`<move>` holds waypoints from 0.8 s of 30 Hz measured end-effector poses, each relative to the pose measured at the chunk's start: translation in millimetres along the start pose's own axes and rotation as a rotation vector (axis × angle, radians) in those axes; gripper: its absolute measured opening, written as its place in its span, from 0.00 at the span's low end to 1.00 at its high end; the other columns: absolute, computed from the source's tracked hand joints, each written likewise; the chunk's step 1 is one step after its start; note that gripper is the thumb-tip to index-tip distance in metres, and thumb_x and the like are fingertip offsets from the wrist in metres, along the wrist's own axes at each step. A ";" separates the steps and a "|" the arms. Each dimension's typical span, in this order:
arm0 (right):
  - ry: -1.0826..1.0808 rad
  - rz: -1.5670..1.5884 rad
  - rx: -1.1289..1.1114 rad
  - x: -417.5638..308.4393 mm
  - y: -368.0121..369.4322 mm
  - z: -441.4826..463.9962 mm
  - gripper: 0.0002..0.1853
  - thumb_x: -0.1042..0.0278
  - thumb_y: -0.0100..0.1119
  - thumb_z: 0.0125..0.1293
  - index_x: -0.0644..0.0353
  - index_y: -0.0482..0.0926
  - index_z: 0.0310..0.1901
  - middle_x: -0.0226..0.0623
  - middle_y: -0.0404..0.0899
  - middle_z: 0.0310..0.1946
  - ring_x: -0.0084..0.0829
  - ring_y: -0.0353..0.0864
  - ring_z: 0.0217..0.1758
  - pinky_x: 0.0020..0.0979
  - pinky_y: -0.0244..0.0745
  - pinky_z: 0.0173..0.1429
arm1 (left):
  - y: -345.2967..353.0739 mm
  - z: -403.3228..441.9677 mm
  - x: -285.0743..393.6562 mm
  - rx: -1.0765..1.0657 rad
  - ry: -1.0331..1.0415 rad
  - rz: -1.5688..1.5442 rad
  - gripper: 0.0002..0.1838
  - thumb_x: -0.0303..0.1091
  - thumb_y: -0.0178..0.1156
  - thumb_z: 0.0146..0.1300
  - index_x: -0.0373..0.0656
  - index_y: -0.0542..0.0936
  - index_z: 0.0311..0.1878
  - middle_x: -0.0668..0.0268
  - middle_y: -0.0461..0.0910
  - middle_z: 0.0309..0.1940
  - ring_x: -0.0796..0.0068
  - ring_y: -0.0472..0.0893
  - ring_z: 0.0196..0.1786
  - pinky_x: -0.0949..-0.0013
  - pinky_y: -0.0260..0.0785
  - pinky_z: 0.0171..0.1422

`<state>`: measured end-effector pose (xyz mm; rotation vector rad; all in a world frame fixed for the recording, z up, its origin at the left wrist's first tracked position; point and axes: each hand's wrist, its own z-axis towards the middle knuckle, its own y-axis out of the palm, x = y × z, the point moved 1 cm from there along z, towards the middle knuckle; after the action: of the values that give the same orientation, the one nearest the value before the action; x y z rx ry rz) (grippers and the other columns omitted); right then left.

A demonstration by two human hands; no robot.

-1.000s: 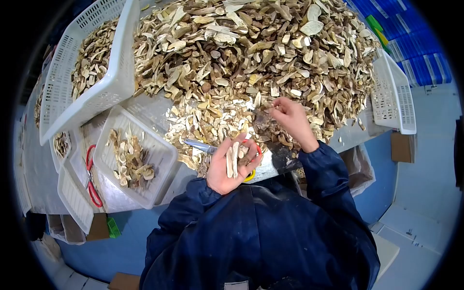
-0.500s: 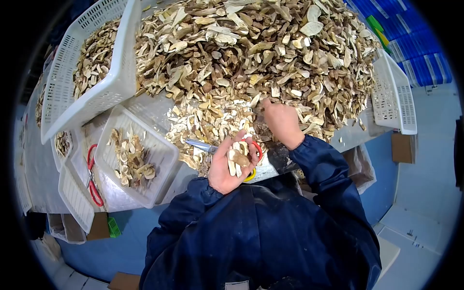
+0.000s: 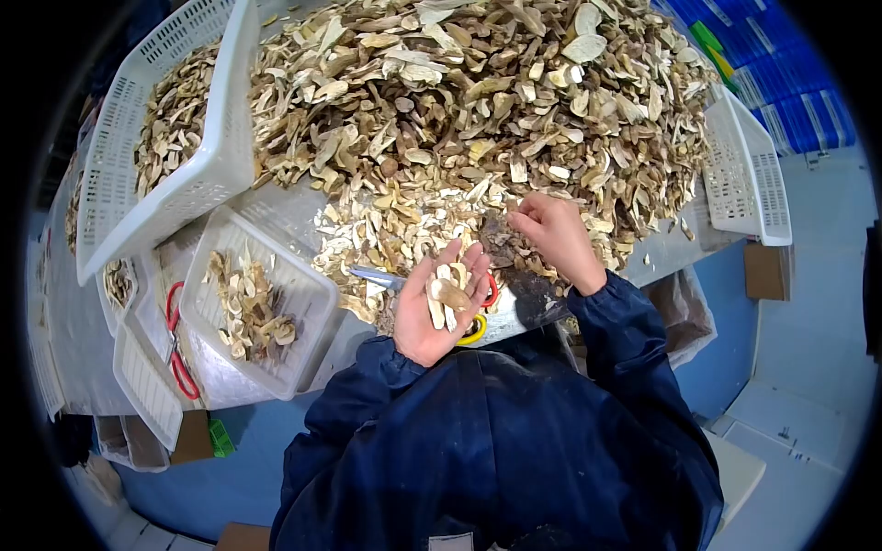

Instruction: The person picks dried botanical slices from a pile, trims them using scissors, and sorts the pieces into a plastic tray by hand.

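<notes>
Palm up goes the left hand (image 3: pixel 424 321), fingers loosely spread, a small bunch of dried slices (image 3: pixel 447 294) lying across it! Over by the dark scraps (image 3: pixel 503 241), the right hand (image 3: pixel 559 237) has thumb and fingers bent close together; whether anything is pinched there, you cannot tell. Under the left hand, scissors with red and yellow handles (image 3: pixel 473 331).

Now the containers! At the left, a tall perforated basket (image 3: pixel 237 110) stands tilted, loaded with slices. Just beside it, a shallow white tray (image 3: pixel 317 308) carries a loose heap in its middle, bare floor around it. Farther left, a smaller container (image 3: pixel 138 283) holds slices too. At the right end, another white basket (image 3: pixel 770 179), contents hard to make out, right against the great slice pile (image 3: pixel 496 110)!
</notes>
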<state>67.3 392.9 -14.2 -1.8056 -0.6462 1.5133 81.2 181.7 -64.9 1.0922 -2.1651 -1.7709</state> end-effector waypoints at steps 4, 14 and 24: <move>0.009 -0.052 0.031 -20.2 -1.2 -13.9 0.11 0.61 0.61 0.58 0.60 0.75 0.33 0.40 0.76 0.15 0.41 0.79 0.20 0.37 0.70 0.25 | 4.2 -2.3 -1.9 -0.005 0.031 0.037 0.23 0.45 0.42 0.73 0.43 0.67 0.64 0.57 0.67 0.64 0.61 0.67 0.67 0.57 0.59 0.71; -0.023 0.096 0.077 -39.3 -17.8 -51.3 0.12 0.61 0.65 0.57 0.61 0.78 0.33 0.35 0.73 0.12 0.28 0.73 0.14 0.28 0.64 0.21 | 1.2 -7.2 1.6 0.034 0.024 0.000 0.18 0.43 0.46 0.72 0.47 0.72 0.60 0.60 0.76 0.53 0.62 0.76 0.55 0.56 0.69 0.61; 0.109 0.453 -0.051 -13.7 -3.4 -76.9 0.05 0.70 0.60 0.61 0.63 0.79 0.34 0.26 0.72 0.16 0.13 0.64 0.19 0.20 0.59 0.24 | 3.4 -6.4 8.0 0.071 0.159 -0.007 0.15 0.32 0.54 0.69 0.47 0.73 0.58 0.61 0.77 0.50 0.67 0.78 0.52 0.57 0.65 0.68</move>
<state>140.0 370.5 4.0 -2.1587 -0.2295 1.6765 77.3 172.0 -62.6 1.2139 -2.1454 -1.5626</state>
